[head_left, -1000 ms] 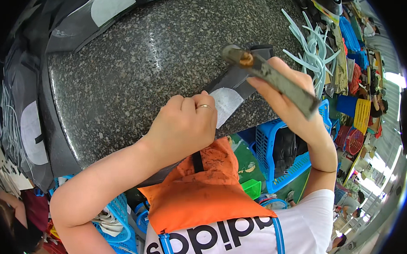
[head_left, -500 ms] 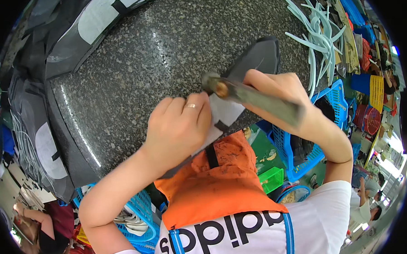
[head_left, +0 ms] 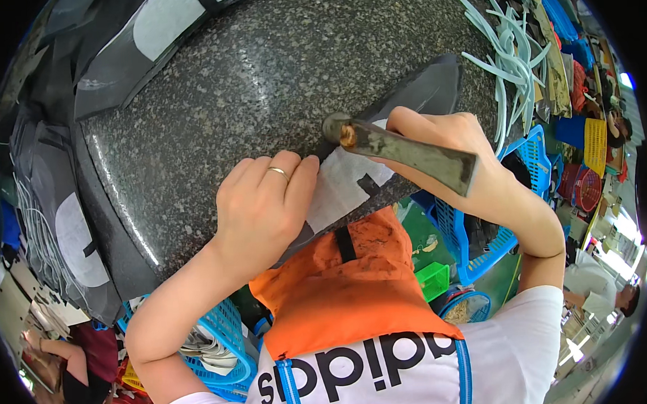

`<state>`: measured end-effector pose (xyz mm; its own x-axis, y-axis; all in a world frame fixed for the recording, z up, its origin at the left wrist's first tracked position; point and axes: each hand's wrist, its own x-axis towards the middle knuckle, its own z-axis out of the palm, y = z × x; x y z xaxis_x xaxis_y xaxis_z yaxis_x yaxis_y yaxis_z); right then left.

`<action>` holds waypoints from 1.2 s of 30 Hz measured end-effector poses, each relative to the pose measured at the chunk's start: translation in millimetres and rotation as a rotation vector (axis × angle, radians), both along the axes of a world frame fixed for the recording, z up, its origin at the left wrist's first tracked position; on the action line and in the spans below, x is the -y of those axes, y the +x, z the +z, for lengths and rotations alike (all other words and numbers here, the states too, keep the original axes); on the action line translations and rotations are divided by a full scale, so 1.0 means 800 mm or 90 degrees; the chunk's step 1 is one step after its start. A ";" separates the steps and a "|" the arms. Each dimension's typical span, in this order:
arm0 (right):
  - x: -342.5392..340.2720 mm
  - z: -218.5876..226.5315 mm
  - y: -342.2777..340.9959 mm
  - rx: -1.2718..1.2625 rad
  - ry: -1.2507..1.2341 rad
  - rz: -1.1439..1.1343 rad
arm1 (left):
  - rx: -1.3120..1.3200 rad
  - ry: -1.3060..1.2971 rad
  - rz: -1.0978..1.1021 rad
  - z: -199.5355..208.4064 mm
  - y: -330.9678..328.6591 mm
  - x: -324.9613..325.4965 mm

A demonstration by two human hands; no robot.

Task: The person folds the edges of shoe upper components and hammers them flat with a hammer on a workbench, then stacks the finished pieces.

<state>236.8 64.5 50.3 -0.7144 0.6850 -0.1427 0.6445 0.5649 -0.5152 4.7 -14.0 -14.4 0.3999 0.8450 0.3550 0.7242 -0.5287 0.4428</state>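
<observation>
A long dark grey cut piece [head_left: 428,89] with a white patch lies along the near edge of the dark speckled stone slab [head_left: 211,98]. My left hand [head_left: 262,201], a ring on one finger, is closed at the piece's left part, fingers bent and close together with the tips on it. Wrapped round a hammer [head_left: 415,153], my right hand [head_left: 455,149] is held over the piece. The hammer's round face is just beyond the left fingertips, near the piece's far edge. Most of its handle is hidden in my hand.
More dark pieces with white patches [head_left: 79,238] are piled at the left and far left. Pale blue strips [head_left: 512,60] lie at the slab's right end. Blue baskets [head_left: 478,260] stand below on both sides. An orange apron [head_left: 349,302] covers my front. Other people sit around the edges.
My left hand has slid left along the piece, showing more of the white patch. The piece has shifted slightly right. The hammer, blurred before, now looks sharp in nearly the same place.
</observation>
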 end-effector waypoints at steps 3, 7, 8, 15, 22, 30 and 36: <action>0.020 -0.003 -0.015 0.019 0.036 0.030 | -0.002 0.015 -0.025 -0.001 -0.007 0.006; 0.020 -0.002 -0.025 0.046 0.026 0.055 | 0.080 -0.093 0.003 -0.004 -0.024 0.014; 0.019 -0.003 -0.026 -0.016 0.010 0.045 | 0.058 -0.036 -0.009 -0.005 -0.021 0.019; 0.037 0.006 -0.056 0.086 0.148 0.132 | 0.021 0.025 0.005 -0.009 -0.033 0.043; 0.050 0.010 -0.074 0.085 0.145 0.189 | 0.056 -0.003 0.040 -0.003 -0.049 0.068; 0.060 0.009 -0.085 0.090 0.114 0.188 | 0.050 0.014 0.061 -0.005 -0.060 0.085; 0.079 -0.006 -0.092 0.044 0.097 0.170 | 0.013 0.078 0.103 -0.012 -0.059 0.108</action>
